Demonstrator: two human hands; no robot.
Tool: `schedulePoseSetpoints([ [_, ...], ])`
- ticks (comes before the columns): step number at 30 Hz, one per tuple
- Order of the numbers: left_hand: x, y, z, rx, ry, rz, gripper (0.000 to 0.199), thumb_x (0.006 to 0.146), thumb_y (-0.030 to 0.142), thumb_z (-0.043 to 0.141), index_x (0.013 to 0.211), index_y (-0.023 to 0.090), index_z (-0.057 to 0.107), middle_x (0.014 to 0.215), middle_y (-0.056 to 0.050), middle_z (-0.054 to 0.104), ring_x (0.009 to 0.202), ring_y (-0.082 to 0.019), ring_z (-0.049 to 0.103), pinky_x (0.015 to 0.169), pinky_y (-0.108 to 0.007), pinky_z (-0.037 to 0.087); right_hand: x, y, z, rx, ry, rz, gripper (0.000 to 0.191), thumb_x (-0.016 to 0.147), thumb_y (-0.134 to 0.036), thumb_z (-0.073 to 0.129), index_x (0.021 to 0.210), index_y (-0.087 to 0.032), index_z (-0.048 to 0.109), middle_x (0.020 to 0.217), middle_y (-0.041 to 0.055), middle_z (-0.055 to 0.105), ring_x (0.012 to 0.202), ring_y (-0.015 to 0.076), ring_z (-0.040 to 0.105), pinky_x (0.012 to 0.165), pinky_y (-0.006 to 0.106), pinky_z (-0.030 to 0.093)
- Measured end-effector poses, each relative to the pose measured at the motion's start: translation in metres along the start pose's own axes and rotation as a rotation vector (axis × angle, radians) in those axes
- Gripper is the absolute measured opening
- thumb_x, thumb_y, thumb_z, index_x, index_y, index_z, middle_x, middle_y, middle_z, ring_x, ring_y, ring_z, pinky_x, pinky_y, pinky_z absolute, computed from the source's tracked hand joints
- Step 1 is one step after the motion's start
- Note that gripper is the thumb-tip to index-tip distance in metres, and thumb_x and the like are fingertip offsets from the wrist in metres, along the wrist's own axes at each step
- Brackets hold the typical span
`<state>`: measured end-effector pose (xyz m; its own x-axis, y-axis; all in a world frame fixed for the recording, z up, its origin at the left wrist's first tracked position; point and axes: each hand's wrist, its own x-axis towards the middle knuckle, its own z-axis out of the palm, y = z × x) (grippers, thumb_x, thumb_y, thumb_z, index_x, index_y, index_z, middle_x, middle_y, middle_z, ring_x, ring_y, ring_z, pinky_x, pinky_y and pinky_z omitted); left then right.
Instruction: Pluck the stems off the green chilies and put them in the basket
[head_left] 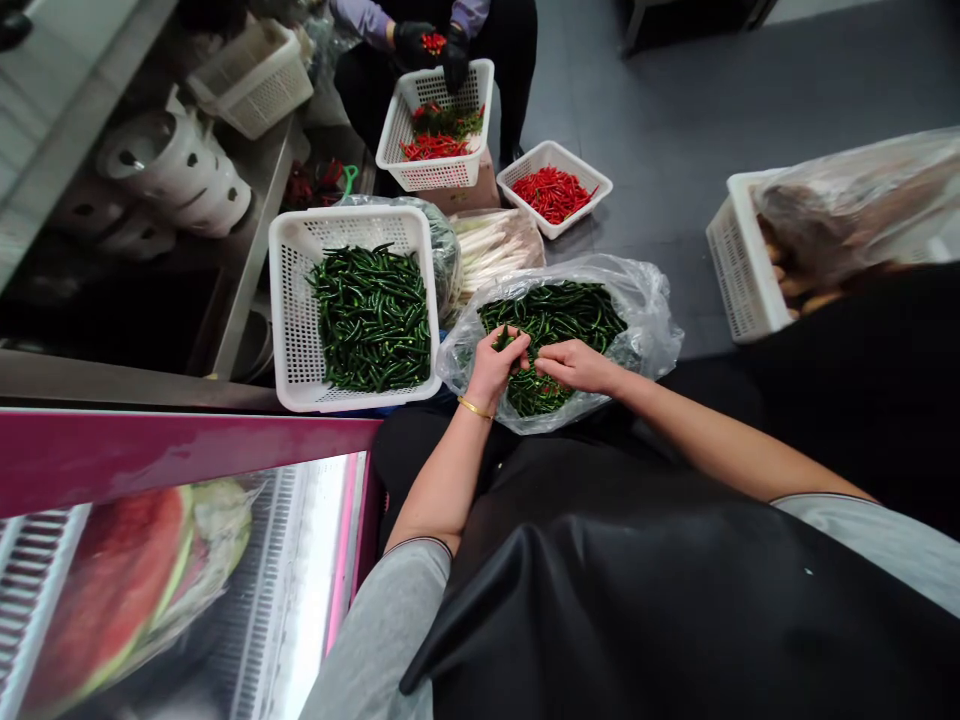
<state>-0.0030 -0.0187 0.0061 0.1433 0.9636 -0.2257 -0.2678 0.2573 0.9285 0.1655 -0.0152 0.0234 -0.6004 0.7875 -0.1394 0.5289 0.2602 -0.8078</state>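
My left hand (pixel 498 368), with a gold bangle at the wrist, is closed around a few green chili peppers (pixel 504 340). Close beside it, my right hand (pixel 571 366) has its thumb and fingers pinched together; whatever is between them is too small to make out. Both hands are above a clear plastic bag (pixel 651 305), opened wide and full of green chilies (pixel 574 308). Left of the bag, a white perforated basket (pixel 298 350) holds a heap of green chilies (pixel 373 320).
A co-worker in black gloves (pixel 454 58) handles red chilies above a white basket (pixel 427 178). A smaller basket (pixel 534 218) of red chilies stands on the floor. White-stemmed vegetables (pixel 491 248) lie behind the bag. At right is a crate (pixel 739 270); at lower left, a refrigerated case (pixel 300 590) with watermelon.
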Motion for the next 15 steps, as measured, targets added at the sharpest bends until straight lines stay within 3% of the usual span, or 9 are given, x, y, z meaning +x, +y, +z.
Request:
schedulePoseSetpoints([
  [4, 0.003, -0.002, 0.000, -0.188, -0.141, -0.172, 0.034, 0.067, 0.042, 0.073, 0.076, 0.014, 0.055, 0.054, 0.004, 0.051, 0.042, -0.006, 0.046, 0.039, -0.018, 0.021, -0.007, -0.010, -0.010, -0.104, 0.043, -0.187, 0.033, 0.087, -0.033, 0.039, 0.059, -0.018, 0.050, 0.056, -0.0015, 0.046, 0.053, 0.0092, 0.040, 0.056, 0.023, 0.031],
  [6, 0.005, -0.004, 0.001, -0.238, -0.194, -0.245, 0.034, 0.067, 0.040, 0.074, 0.074, 0.013, 0.055, 0.053, 0.004, 0.048, 0.040, -0.005, 0.043, 0.037, -0.018, 0.018, -0.006, -0.018, -0.013, -0.113, -0.119, -0.244, 0.033, 0.086, -0.031, 0.040, 0.058, -0.018, 0.050, 0.056, -0.0019, 0.046, 0.052, 0.0087, 0.038, 0.055, 0.023, 0.031],
  [8, 0.007, -0.007, 0.001, -0.251, -0.238, -0.307, 0.031, 0.067, 0.036, 0.073, 0.072, 0.013, 0.054, 0.051, 0.004, 0.046, 0.037, -0.003, 0.039, 0.036, -0.017, 0.015, -0.001, -0.021, -0.014, -0.144, -0.422, -0.264, 0.030, 0.084, -0.030, 0.043, 0.060, -0.017, 0.055, 0.056, -0.0017, 0.050, 0.052, 0.0089, 0.040, 0.056, 0.023, 0.032],
  [10, 0.009, -0.008, -0.003, -0.288, -0.258, -0.342, 0.028, 0.068, 0.034, 0.071, 0.068, 0.014, 0.051, 0.051, 0.004, 0.045, 0.038, -0.004, 0.040, 0.036, -0.017, 0.016, 0.010, -0.013, -0.015, -0.257, -0.667, -0.133, 0.030, 0.083, -0.036, 0.048, 0.066, -0.017, 0.062, 0.058, 0.0005, 0.057, 0.054, 0.0111, 0.047, 0.058, 0.024, 0.036],
  [11, 0.009, -0.008, -0.007, -0.327, -0.251, -0.347, 0.028, 0.069, 0.033, 0.070, 0.066, 0.015, 0.049, 0.052, 0.003, 0.046, 0.041, -0.006, 0.043, 0.036, -0.017, 0.018, 0.016, -0.005, -0.016, -0.356, -0.684, -0.002, 0.032, 0.083, -0.041, 0.049, 0.071, -0.017, 0.066, 0.063, 0.0031, 0.062, 0.058, 0.0137, 0.053, 0.060, 0.025, 0.038],
  [13, 0.010, -0.007, -0.018, -0.415, -0.199, -0.351, 0.027, 0.069, 0.031, 0.065, 0.063, 0.016, 0.044, 0.057, 0.000, 0.052, 0.047, -0.009, 0.050, 0.037, -0.017, 0.022, 0.027, 0.016, -0.016, -0.579, -0.529, 0.284, 0.040, 0.085, -0.049, 0.047, 0.088, -0.017, 0.071, 0.082, 0.0102, 0.070, 0.076, 0.0215, 0.063, 0.066, 0.029, 0.042],
  [15, 0.012, -0.005, -0.029, -0.469, -0.121, -0.366, 0.021, 0.068, 0.027, 0.061, 0.063, 0.016, 0.045, 0.067, -0.004, 0.060, 0.052, -0.011, 0.054, 0.038, -0.017, 0.024, 0.034, 0.035, -0.010, -0.714, -0.385, 0.433, 0.041, 0.088, -0.045, 0.045, 0.106, -0.017, 0.069, 0.106, 0.0150, 0.069, 0.095, 0.0268, 0.063, 0.073, 0.032, 0.044],
])
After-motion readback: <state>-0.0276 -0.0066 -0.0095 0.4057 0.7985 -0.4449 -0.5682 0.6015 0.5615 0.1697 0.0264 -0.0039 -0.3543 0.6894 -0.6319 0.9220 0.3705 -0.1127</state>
